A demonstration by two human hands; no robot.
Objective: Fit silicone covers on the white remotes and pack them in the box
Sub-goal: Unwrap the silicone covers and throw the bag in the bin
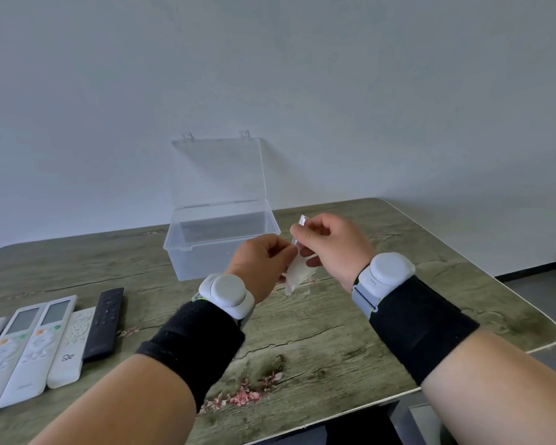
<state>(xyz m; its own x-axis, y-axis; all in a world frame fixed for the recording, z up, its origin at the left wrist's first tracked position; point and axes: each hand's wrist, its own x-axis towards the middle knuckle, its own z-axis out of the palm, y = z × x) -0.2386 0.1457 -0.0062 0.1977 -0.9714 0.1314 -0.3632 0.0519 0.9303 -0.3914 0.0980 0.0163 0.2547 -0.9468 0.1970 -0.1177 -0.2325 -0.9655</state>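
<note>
Your left hand (260,262) and right hand (332,245) both pinch the clear cover (297,275) in front of the open box (181,255), likely stretching it; next you need a white remote (34,346) from the worktop's (334,348) left.

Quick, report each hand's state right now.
Left hand: closed, pinching the silicone cover at its lower part.
Right hand: closed, pinching the same cover's upper end.

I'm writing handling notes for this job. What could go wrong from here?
The left hand and right hand pinch the thin silicone cover in mid-air; it might slip or tear. A black remote lies beside the white remotes; it could get covered by mistake.
</note>
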